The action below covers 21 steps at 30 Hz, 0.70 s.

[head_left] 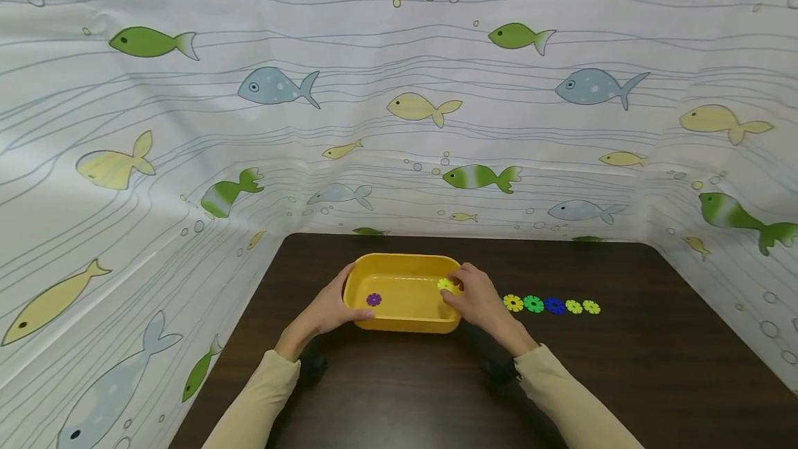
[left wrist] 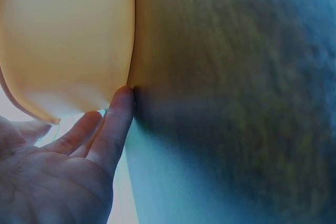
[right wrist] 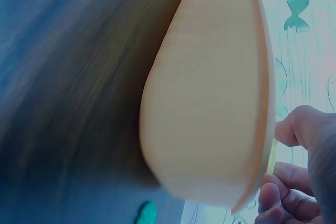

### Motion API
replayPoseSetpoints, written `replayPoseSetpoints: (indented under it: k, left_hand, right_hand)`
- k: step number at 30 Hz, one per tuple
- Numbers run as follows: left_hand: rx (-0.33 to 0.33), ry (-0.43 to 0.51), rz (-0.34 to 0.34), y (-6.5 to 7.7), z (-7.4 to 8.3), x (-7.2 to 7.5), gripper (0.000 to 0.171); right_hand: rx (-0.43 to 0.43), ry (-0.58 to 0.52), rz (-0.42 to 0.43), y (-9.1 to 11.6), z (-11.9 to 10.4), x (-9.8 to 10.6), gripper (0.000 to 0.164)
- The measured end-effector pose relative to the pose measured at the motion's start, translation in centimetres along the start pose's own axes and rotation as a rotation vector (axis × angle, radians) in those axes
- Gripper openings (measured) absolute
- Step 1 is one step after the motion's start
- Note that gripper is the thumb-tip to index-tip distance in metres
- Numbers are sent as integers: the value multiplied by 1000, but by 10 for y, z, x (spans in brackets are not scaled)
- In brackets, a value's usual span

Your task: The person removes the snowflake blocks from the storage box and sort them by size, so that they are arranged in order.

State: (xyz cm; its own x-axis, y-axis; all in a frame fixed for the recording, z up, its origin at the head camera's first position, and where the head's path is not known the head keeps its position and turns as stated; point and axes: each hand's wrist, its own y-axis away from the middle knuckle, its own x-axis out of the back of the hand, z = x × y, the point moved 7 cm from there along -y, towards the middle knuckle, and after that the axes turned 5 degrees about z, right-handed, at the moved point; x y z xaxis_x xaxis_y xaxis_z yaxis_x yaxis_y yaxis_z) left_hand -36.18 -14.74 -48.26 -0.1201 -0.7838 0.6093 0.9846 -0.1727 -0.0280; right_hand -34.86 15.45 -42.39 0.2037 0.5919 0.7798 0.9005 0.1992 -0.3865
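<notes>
A yellow plastic tray [head_left: 405, 310] sits on the dark table. At its left end my left hand [head_left: 330, 305] holds it, thumb over the front rim and fingers round the far left corner. In the left wrist view, the fingers [left wrist: 116, 116] touch the tray's side [left wrist: 68, 35]. Over the tray's right end, my right hand [head_left: 476, 298] pinches a yellow flower-shaped disc [head_left: 446, 285] between thumb and fingers. Inside the tray at the left lies a purple flower-shaped disc [head_left: 374, 299]. The right wrist view shows the tray's outer wall [right wrist: 210, 87] beside my right hand [right wrist: 302, 166].
Right of the tray, a row of flower-shaped discs lies on the table [head_left: 623, 366]: a yellow-orange one [head_left: 513, 303], a green one [head_left: 533, 304], a blue one [head_left: 555, 305] and two yellow-green ones [head_left: 573, 307]. A fish-patterned curtain [head_left: 399, 151] hangs behind and at both sides.
</notes>
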Motion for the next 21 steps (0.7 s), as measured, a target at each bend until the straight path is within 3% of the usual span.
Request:
replayPoseSetpoints:
  k: [12,21]
  left_hand:
    - [21,-3,6,3,1,1,121]
    - [16,-5,3,2,2,0,121]
  right_hand:
    - [-17,42,102,22,44,37,25]
    - [-56,84,164,41,89,65,24]
